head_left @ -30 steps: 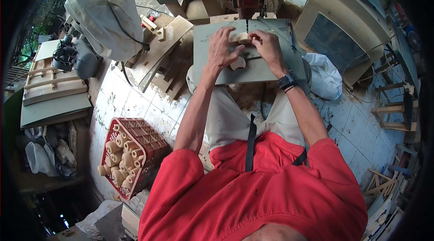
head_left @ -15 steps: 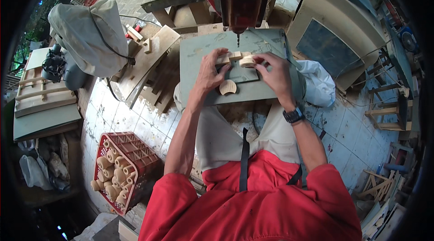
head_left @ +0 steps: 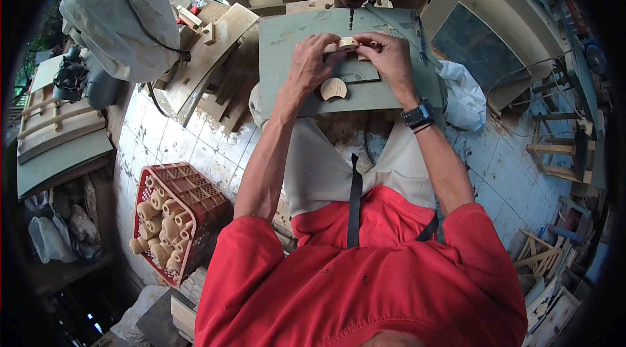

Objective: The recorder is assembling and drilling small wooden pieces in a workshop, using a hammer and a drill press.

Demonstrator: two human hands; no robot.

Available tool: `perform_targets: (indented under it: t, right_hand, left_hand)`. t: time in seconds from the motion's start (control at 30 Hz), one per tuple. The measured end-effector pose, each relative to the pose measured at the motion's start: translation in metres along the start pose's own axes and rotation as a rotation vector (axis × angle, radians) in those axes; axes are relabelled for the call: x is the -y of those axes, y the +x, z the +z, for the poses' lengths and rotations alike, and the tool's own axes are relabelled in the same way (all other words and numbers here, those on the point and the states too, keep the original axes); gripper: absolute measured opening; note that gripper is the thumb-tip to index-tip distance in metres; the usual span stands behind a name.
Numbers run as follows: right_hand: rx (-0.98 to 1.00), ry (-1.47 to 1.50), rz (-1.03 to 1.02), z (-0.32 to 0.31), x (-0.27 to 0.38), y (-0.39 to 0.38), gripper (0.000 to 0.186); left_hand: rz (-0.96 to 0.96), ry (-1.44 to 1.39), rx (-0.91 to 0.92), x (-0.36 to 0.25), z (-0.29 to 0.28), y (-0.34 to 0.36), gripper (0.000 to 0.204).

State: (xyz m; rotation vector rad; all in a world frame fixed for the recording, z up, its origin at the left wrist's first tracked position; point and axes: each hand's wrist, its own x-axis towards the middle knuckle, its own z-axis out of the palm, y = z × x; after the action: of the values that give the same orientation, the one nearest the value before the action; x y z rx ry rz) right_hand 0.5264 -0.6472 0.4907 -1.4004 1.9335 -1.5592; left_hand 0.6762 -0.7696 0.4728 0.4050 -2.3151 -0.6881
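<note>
On the grey table, close to the drill bit, a small round wood piece sits between the person's hands — the left hand has its fingertips closed on one side, the right hand pinches the other. A gap shows between bit and wood. Nearer the person, a disc with a curved notch lies flat beside a dark board. Down to the left — a red crate of turned parts.

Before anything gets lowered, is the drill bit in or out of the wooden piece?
Out: the drill bit shows bare down to its tip, with grey-green tabletop visible between it and the rounded wooden piece.
</note>
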Motion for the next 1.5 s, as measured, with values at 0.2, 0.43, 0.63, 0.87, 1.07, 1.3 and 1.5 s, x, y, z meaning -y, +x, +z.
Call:
perform_targets:
  t: [0.2, 0.43, 0.63, 0.87, 1.07, 1.3, 1.5]
  right_hand:
    - [0.095, 0.056, -0.056, -0.01, -0.004, 0.0, 0.036]
    - [0.008, -0.094, -0.145, -0.004, -0.008, -0.004, 0.032]
    - [-0.075, -0.264, -0.346, 0.003, 0.0, -0.004, 0.022]
    - [-0.103, -0.234, -0.216, 0.006, 0.002, 0.001, 0.021]
    - [-0.032, 0.116, 0.112, -0.003, 0.007, 0.0, 0.037]
    - [-0.885, 0.086, -0.58, -0.112, 0.097, 0.021, 0.046]
    - [-0.44, -0.224, -0.737, -0.139, 0.196, 0.053, 0.046]
  left_hand:
    - [-0.027, 0.039, 0.018, 0.001, 0.002, -0.004, 0.024]
    - [0.044, 0.083, 0.003, -0.001, 0.004, 0.0, 0.027]
    - [-0.002, 0.044, -0.024, -0.005, 0.002, 0.003, 0.029]
    - [0.034, -0.024, -0.072, -0.013, 0.008, 0.011, 0.028]
    - [0.0, -0.065, -0.105, -0.007, 0.014, 0.011, 0.023]
    - [-0.073, -0.043, -0.065, 0.008, 0.005, 0.011, 0.027]
    - [-0.042, -0.104, -0.041, 0.01, 0.01, 0.02, 0.023]
